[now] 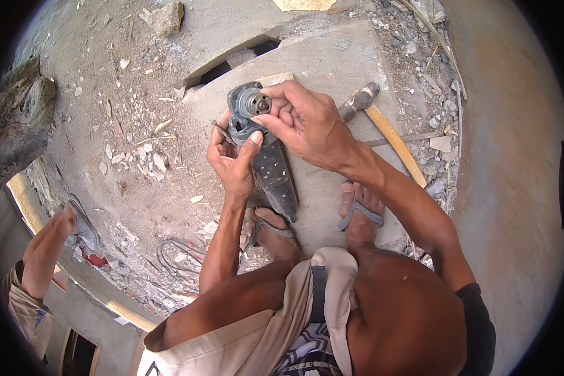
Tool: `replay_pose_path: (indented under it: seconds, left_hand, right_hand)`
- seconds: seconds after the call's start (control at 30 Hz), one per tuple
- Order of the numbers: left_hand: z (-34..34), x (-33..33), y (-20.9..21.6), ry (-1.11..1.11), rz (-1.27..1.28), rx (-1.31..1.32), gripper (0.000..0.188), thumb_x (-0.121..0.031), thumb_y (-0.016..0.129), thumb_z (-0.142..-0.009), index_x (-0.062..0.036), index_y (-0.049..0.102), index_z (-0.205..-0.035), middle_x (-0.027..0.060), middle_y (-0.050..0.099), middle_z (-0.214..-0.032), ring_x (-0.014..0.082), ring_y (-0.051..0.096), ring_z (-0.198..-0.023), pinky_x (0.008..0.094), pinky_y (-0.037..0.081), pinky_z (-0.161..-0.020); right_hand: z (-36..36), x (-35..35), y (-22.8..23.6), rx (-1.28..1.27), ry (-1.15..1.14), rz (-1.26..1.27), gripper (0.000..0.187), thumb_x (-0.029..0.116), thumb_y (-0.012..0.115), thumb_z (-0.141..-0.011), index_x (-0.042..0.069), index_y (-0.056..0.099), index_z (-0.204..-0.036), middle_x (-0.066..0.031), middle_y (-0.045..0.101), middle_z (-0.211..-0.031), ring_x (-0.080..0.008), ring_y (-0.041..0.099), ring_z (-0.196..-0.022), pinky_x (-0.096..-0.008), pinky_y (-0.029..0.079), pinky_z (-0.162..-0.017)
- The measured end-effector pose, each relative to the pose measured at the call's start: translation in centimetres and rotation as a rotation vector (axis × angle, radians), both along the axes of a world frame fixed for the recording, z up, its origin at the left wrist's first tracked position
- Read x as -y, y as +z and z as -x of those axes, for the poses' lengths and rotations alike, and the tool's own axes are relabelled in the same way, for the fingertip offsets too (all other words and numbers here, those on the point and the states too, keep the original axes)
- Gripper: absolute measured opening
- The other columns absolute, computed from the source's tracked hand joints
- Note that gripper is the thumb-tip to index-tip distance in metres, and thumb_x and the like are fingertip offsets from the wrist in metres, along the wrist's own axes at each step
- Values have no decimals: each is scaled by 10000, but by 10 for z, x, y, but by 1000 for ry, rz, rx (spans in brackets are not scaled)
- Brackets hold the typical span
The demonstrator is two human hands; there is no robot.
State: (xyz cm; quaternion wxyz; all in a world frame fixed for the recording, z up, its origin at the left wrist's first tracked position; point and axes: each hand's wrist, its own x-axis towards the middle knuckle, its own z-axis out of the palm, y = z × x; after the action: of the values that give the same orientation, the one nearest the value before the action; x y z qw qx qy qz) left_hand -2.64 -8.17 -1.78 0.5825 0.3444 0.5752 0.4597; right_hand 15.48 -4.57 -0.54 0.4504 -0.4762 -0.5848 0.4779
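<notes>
An angle grinder point(274, 172) with a dark, pale-speckled body stands tilted in front of me, its gear head uppermost and its body running down to the slab near my feet. My left hand point(233, 166) is closed round the head end from the left, thumb on the near side. A thin nail-like metal piece point(220, 130) sticks out by the left fingers. On top of the head sits a round metal flange nut point(258, 104) with small holes. Thumb and fingers of my right hand point(313, 119) pinch its rim from the right; its underside is hidden.
A hammer point(395, 144) with a wooden handle lies right of the grinder, across a thin metal bar point(413, 137). Behind, the concrete slab point(332, 62) has a dark gap. Rubble point(150, 156) and a looped cable point(175, 257) lie left. Another person's leg point(44, 250) shows far left.
</notes>
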Motion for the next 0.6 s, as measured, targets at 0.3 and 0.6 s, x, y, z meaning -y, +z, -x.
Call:
replay_pose_path:
  seconds: [0.3, 0.6]
  left_hand:
    - [11, -6, -3, -33, 30, 121, 537, -103, 762, -904, 64, 562, -1373, 108, 694, -1195, 148, 672, -1077, 306, 538, -964]
    - [15, -11, -2, -85, 19, 79, 572, -129, 774, -895, 69, 555, -1385, 131, 686, -1219, 170, 662, -1114, 327, 516, -1005]
  right_hand:
    - [13, -5, 5, 2, 14, 62, 329, 40, 783, -880, -47, 616, -1151, -101, 639, -738, -170, 612, -599, -331, 497, -553]
    - [14, -1, 2, 0, 3, 82, 337, 17, 765, -887, -35, 625, -1189, -76, 643, -753, -124, 569, -587, -295, 472, -544]
